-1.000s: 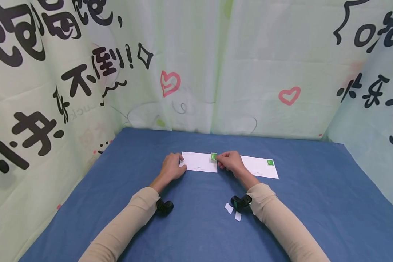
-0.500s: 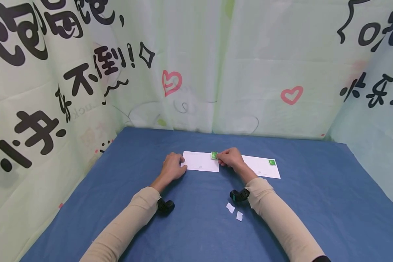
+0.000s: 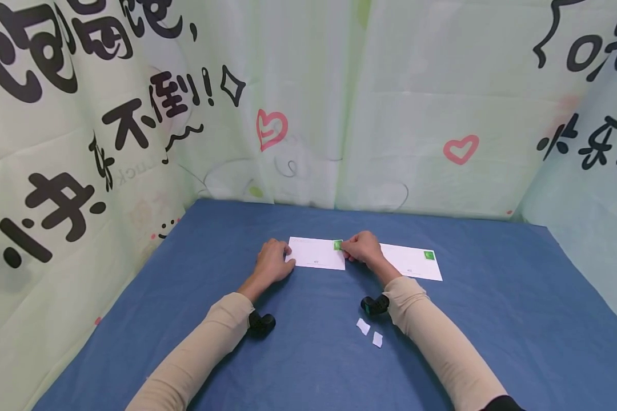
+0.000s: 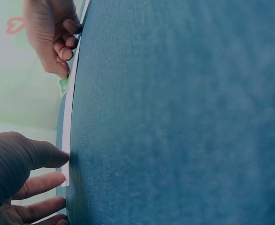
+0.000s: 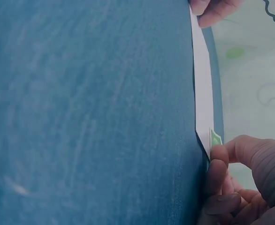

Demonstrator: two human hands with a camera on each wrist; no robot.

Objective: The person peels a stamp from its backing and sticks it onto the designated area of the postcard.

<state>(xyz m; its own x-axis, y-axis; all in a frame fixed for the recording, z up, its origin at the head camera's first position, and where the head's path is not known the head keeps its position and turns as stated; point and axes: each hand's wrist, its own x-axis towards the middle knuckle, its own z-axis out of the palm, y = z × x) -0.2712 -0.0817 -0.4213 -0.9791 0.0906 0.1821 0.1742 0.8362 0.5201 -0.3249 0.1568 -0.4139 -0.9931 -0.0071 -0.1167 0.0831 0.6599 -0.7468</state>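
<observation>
In the head view a white envelope [image 3: 313,254] lies on the blue cloth between both hands. At its left end is my left hand [image 3: 271,262]; in the left wrist view the thumb [image 4: 53,154] touches the near edge, with the other fingers stretched out past the end. My right hand [image 3: 364,248] pinches a small green stamp [image 3: 337,245] by its right side between thumb and forefinger. The stamp is over the envelope's upper right corner, and in the right wrist view it stands tilted, close over the paper.
Partly behind the right hand lies a second white envelope [image 3: 416,266], bearing a green stamp [image 3: 429,255] at its upper right. Two small white paper scraps [image 3: 363,326] lie near the right wrist camera [image 3: 375,305]. Printed curtains [image 3: 391,114] enclose the blue table [image 3: 298,365].
My right hand has shifted the stamp slightly left relative to the envelope's right edge. The left hand keeps its place, and the whole head view has drifted a little.
</observation>
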